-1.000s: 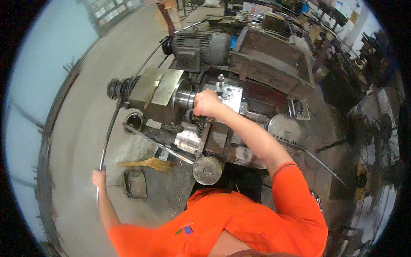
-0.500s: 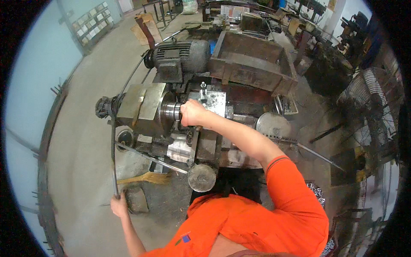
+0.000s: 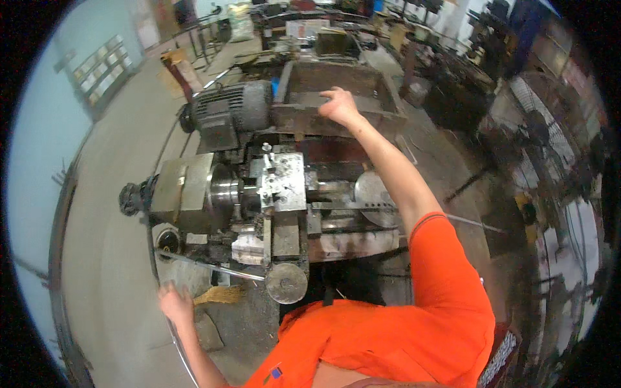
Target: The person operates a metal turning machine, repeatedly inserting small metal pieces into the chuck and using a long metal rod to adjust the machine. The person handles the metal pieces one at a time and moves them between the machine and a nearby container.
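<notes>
My right hand is raised above a rusty metal box behind the lathe, its fingers stretched out and nothing visible in them. Low on the left, my left hand overlaps a long lever rod; motion blurs its fingers, so their grip is unclear. The rod runs up past the left end of the headstock. A shiny round chuck faces the tool slide, which carries a tool post. The nearer handwheel is in front of the slide.
A ribbed electric motor stands behind the headstock. Another round wheel and a perforated bar lie under my right forearm. A straw broom rests on the floor. A caged fan stands at the right.
My right hand has left the chuck and moved back over the box. The rod has swung, with more of it now showing below my left hand. The whole view has shifted.
</notes>
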{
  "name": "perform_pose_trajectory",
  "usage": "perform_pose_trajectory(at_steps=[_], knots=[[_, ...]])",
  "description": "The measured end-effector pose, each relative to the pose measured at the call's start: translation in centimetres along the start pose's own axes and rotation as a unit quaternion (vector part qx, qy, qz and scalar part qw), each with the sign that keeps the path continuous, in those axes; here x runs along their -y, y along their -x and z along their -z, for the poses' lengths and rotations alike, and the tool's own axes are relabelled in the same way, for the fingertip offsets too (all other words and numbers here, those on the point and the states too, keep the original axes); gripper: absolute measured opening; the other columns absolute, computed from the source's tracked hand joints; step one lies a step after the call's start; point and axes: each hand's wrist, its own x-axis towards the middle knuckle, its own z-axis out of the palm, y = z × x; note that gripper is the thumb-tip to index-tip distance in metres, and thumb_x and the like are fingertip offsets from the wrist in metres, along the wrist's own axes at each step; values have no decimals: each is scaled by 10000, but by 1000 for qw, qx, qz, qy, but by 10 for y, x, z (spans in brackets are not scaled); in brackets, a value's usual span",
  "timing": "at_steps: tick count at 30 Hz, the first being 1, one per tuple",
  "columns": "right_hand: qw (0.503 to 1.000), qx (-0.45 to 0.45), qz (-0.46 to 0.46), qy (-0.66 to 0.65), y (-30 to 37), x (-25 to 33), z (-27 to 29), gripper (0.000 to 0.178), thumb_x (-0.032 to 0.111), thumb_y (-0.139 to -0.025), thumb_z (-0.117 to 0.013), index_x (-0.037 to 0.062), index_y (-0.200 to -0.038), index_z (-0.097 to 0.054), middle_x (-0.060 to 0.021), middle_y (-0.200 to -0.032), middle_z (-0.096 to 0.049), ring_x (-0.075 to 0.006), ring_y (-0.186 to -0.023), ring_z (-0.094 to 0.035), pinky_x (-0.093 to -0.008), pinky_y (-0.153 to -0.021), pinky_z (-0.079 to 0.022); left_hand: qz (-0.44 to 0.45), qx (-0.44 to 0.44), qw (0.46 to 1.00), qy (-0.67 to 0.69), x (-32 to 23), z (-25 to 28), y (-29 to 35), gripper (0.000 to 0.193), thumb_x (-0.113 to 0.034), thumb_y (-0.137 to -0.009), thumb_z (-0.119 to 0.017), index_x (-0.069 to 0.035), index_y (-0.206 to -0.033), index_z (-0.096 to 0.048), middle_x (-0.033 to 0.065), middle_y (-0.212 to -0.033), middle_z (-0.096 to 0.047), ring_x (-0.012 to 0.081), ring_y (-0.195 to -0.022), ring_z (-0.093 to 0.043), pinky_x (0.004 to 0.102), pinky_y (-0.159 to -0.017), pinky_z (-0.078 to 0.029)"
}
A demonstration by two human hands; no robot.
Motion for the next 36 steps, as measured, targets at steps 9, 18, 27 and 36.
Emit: perform_pose_trajectory(at_steps=[9, 18, 27, 36], knots=[[981, 56, -77, -170, 195, -33, 107, 370, 87, -610, -598, 4, -967, -641, -105, -987, -638, -182, -832, -603, -279, -749, -472, -101, 215, 864, 443, -133, -45, -28, 269, -194, -830, -593, 43, -951, -628, 196, -871, -650, 306, -786, -641, 349, -695, -483], [865, 60, -459, 192, 477, -183, 215, 250, 262, -639, -616, 119, -821, -708, -165, -877, -644, -303, -845, -618, -357, -776, -491, -113, 203, 922, 310, -145, -61, -35, 318, -322, -836, -583, -21, -904, -658, 171, -775, -644, 292, -690, -610, 376, -645, -452], [715, 305, -571, 265, 497, -192, 155, 433, 317, -704, -543, 68, -1046, -633, -132, -1164, -573, -276, -1107, -514, -364, -923, -419, -103, 144, 929, 324, -148, -59, -33, 298, -296, -828, -593, -5, -859, -648, 165, -740, -635, 291, -652, -598, 368, -625, -453], [805, 159, -519, 239, 583, -288, 142, 388, 378, -716, -535, 27, -833, -650, -213, -923, -624, -377, -900, -591, -438, -776, -476, -86, 96, 941, 312, -149, -55, -32, 209, -267, -801, -571, -82, -827, -664, 163, -735, -635, 350, -699, -607, 409, -599, -465]])
